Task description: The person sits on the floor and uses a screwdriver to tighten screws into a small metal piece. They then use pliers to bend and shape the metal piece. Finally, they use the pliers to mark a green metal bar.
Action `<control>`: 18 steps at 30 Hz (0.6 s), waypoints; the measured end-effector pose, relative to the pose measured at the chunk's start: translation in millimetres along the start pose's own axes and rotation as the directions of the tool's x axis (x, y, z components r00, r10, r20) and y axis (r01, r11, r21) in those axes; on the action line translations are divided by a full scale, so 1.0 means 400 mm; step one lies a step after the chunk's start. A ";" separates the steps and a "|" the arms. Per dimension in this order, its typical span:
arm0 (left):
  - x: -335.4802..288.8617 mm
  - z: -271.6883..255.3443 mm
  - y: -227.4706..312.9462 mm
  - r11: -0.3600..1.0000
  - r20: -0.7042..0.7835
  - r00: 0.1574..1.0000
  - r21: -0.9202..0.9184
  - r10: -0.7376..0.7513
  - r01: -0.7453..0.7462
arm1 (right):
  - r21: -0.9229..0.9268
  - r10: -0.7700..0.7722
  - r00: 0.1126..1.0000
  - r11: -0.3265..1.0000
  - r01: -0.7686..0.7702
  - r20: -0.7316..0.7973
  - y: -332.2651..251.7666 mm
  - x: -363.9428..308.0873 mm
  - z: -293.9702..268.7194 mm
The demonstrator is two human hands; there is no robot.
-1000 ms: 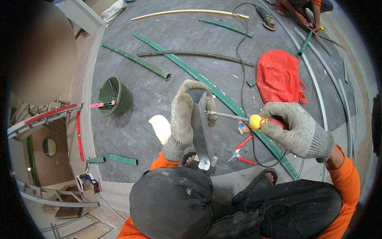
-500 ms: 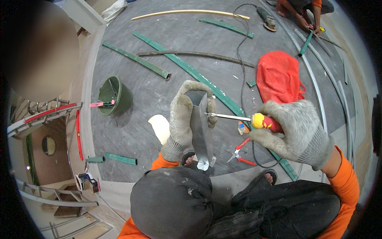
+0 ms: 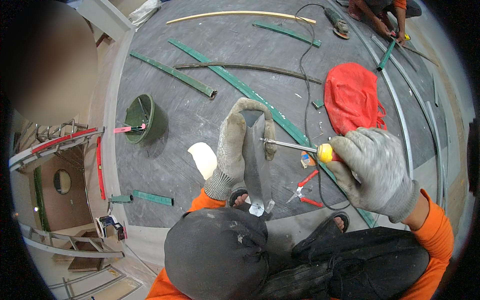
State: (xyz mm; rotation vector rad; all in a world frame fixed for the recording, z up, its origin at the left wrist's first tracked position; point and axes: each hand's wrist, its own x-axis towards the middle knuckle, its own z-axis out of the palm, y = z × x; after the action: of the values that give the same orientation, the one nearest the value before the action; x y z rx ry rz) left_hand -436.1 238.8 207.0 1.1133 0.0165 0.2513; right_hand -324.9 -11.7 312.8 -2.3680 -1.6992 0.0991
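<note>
My gloved left hand [image 3: 235, 142] wraps round the upper end of a grey metal channel [image 3: 257, 170], which stands tilted between my legs. In my gloved right hand [image 3: 375, 165] is a screwdriver [image 3: 325, 153] with a red and yellow handle, its fingers closed round the grip. The shaft points left, and its tip meets the channel's right side beside my left fingertips, at what looks like a small screw. Red-handled snips [image 3: 301, 192] lie on the floor below the shaft.
A red cloth bag [image 3: 351, 97] lies beyond my right hand. Green metal strips [image 3: 235, 82] and a power cable [image 3: 303, 70] cross the floor. A green bucket [image 3: 157, 120] stands left, an angle grinder [image 3: 336, 22] far off. Another person's hands [image 3: 395, 37] hold a green strip at far right.
My right hand has turned round the screwdriver handle, covering more of it. The tip stays at the channel, which my left hand still holds.
</note>
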 end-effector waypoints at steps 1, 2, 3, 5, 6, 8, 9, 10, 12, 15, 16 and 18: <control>0.003 0.001 -0.005 1.000 -0.007 1.000 -0.004 -0.015 0.015 | -0.145 -0.068 0.994 0.988 0.055 -0.086 0.000 -0.005 0.009; 0.001 0.000 -0.008 1.000 -0.014 1.000 0.009 -0.015 0.015 | -0.286 -0.157 0.973 0.953 0.104 -0.168 0.003 -0.004 0.020; -0.002 0.001 -0.015 1.000 -0.019 1.000 0.021 -0.015 0.015 | -0.303 -0.168 0.970 0.947 0.109 -0.175 0.003 -0.002 0.018; -0.009 0.001 -0.018 1.000 -0.014 1.000 0.017 -0.015 0.015 | -0.213 -0.103 0.988 0.974 0.076 -0.116 0.002 0.003 -0.007; -0.013 0.000 -0.017 1.000 -0.003 1.000 0.002 -0.015 0.015 | -0.105 -0.036 0.998 0.994 0.031 -0.042 0.001 0.006 -0.017; -0.014 0.001 -0.014 1.000 0.016 1.000 -0.018 -0.006 0.006 | 0.130 0.077 0.997 0.988 -0.077 0.001 0.004 0.012 -0.005; -0.010 0.004 -0.008 1.000 0.023 1.000 -0.022 0.004 -0.003 | 0.260 0.121 0.989 0.955 -0.141 0.090 0.010 0.015 -0.008; -0.009 0.006 -0.006 1.000 0.030 0.999 -0.026 0.013 -0.013 | 0.373 0.168 0.969 0.900 -0.225 0.180 0.015 0.016 -0.011; -0.007 0.020 -0.011 0.995 0.003 0.999 0.090 0.051 -0.051 | 0.564 0.157 0.878 0.712 -0.418 0.452 0.039 0.018 -0.039; -0.006 0.026 -0.012 0.984 0.003 0.997 0.161 0.075 -0.074 | 0.599 0.124 0.915 0.721 -0.349 0.384 0.049 0.012 -0.035; -0.005 0.026 -0.012 0.983 0.010 0.997 0.168 0.076 -0.077 | 0.598 0.099 0.925 0.737 -0.316 0.367 0.051 0.013 -0.033; -0.005 0.023 -0.018 0.996 -0.030 0.999 0.088 0.009 -0.007 | 0.483 0.101 0.972 0.853 -0.195 0.214 0.040 0.012 -0.018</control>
State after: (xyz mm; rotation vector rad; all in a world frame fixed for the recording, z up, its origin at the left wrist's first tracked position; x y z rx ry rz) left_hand -435.1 227.2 204.3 1.1968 0.0507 0.2770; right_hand -307.0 -13.0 316.8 -2.1264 -1.3363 0.7160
